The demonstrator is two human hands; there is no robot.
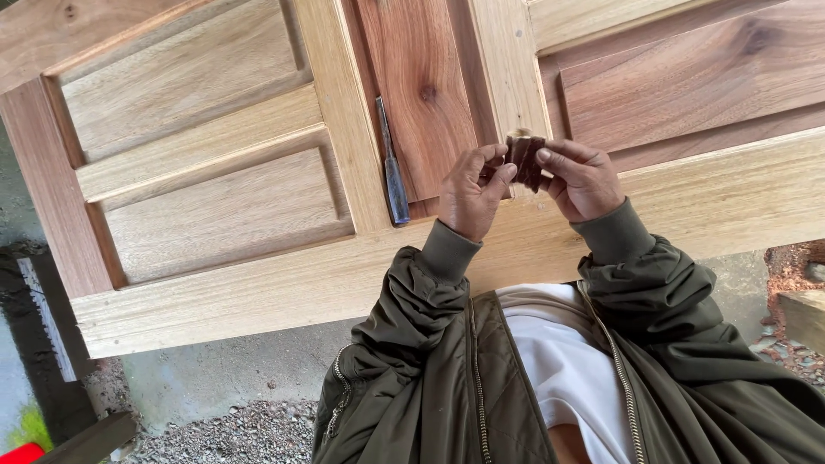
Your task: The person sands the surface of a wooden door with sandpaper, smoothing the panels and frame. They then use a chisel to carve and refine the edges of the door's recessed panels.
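Head view, left to right: a blue-handled chisel [393,167] lies on the wooden door [258,283], long axis near to far, just left of the left hand [468,193]; that hand's fingers pinch the left edge of a small dark hinge [522,159]; the right hand [583,179] grips its right edge; both equally close, above the door's stile.

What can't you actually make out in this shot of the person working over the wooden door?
Head view, the only one:
- The small dark piece between the left hand and right hand: fingers cover much of it, so its kind is unclear.
- The blue-handled tool lying on the door: its tip is too thin to identify.
- The door's full extent: cut off by the top, left and right edges.
- The red thing at bottom left: cut off by the corner.
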